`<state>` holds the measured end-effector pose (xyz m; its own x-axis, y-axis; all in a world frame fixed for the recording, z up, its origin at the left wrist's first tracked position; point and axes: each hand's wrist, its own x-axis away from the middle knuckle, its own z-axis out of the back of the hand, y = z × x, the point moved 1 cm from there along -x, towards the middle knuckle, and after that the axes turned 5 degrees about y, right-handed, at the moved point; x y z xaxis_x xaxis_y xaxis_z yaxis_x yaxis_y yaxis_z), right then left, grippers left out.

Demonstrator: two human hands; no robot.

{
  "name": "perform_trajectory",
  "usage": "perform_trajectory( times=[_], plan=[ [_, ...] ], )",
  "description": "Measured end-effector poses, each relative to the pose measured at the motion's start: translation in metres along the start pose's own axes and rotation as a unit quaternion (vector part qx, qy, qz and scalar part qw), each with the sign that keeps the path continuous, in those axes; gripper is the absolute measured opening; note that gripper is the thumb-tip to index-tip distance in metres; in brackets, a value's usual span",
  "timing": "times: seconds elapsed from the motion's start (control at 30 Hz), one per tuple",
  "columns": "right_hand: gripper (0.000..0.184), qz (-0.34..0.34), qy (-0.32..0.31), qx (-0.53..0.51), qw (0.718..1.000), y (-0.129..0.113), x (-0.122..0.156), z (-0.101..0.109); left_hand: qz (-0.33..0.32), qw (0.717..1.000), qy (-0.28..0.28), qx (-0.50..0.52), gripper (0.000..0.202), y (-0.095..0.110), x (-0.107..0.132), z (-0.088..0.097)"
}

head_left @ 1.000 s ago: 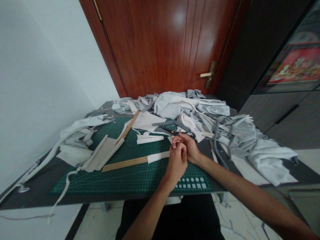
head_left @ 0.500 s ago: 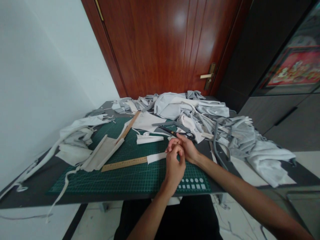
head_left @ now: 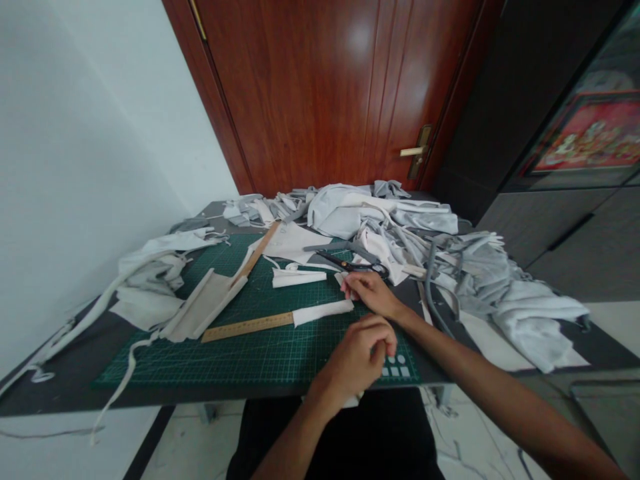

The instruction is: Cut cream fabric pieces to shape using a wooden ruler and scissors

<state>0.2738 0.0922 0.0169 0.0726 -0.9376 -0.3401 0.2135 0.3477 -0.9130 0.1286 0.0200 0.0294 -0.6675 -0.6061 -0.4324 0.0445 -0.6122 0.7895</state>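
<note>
My right hand [head_left: 371, 291] rests on the green cutting mat [head_left: 265, 363], its bent fingers closed on the edge of a small pale fabric piece [head_left: 340, 277], mostly covered by the hand. Nearer the mat's front edge is my left hand [head_left: 356, 355], with curled fingers; whatever is in them, if anything, is hidden. A white fabric strip [head_left: 320, 312] lies around the end of a wooden ruler [head_left: 247, 327], left of both hands. Black-handled scissors [head_left: 375, 268] lie just beyond my right hand. Another folded white strip [head_left: 299, 278] sits farther left.
Grey and white fabric scraps [head_left: 340, 207] are heaped along the back, with more cloth [head_left: 530, 307] at the right. A beige fabric panel [head_left: 203, 307] lies around a second ruler [head_left: 260, 250]. Cloth and cords [head_left: 150, 287] lie at left. A wooden door [head_left: 310, 93] stands behind.
My hands have come apart. The left moved toward me and right, away from the strip on the ruler, whose right end now shows. The right shifted slightly onto the small fabric piece.
</note>
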Motion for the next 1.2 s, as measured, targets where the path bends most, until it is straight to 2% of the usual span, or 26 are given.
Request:
perform_trajectory(
  times=[0.1, 0.17, 0.2, 0.3, 0.4, 0.57, 0.7, 0.83, 0.9, 0.97, 1.07, 1.2],
  plan=[
    [0.026, 0.099, -0.023, 0.210, 0.972, 0.000, 0.003, 0.003, 0.038, 0.985, 0.038, -0.165, 0.023, -0.010, -0.002, 0.040],
    [0.021, 0.112, -0.039, 0.267, 0.956, -0.001, 0.005, 0.005, 0.061, 0.959, 0.040, -0.274, 0.019, -0.024, -0.001, 0.064],
    [0.020, 0.113, -0.050, 0.286, 0.950, -0.001, 0.006, 0.005, 0.070, 0.946, 0.024, -0.317, 0.018, -0.032, 0.000, 0.072],
    [0.017, 0.114, -0.093, 0.330, 0.933, -0.003, 0.008, 0.008, 0.085, 0.917, -0.027, -0.388, 0.024, -0.049, 0.006, 0.085],
    [0.017, 0.111, -0.131, 0.348, 0.922, -0.007, 0.010, 0.011, 0.086, 0.913, -0.047, -0.397, 0.025, -0.055, 0.011, 0.086],
    [0.013, 0.104, -0.161, 0.342, 0.920, -0.011, 0.011, 0.015, 0.108, 0.918, -0.061, -0.376, 0.016, -0.054, 0.009, 0.086],
    [0.012, 0.093, -0.185, 0.289, 0.935, -0.010, 0.010, 0.014, 0.135, 0.913, -0.082, -0.377, 0.012, -0.048, 0.003, 0.090],
    [0.020, 0.064, -0.138, 0.219, 0.964, -0.014, 0.008, 0.013, 0.168, 0.921, -0.102, -0.337, 0.014, -0.037, -0.009, 0.105],
    [0.025, 0.068, -0.100, 0.179, 0.976, -0.016, 0.006, 0.013, 0.176, 0.942, -0.112, -0.264, 0.014, -0.033, -0.018, 0.114],
    [0.031, 0.071, -0.059, 0.145, 0.985, -0.018, 0.004, 0.014, 0.213, 0.955, -0.139, -0.154, 0.018, -0.031, -0.027, 0.121],
    [0.038, 0.054, -0.015, 0.096, 0.994, -0.019, 0.003, 0.017, 0.260, 0.949, -0.179, -0.018, 0.030, -0.033, -0.039, 0.127],
    [0.042, 0.024, -0.014, 0.015, 1.000, -0.016, 0.002, 0.015, 0.261, 0.947, -0.172, 0.074, 0.038, -0.040, -0.048, 0.125]
  ],
)
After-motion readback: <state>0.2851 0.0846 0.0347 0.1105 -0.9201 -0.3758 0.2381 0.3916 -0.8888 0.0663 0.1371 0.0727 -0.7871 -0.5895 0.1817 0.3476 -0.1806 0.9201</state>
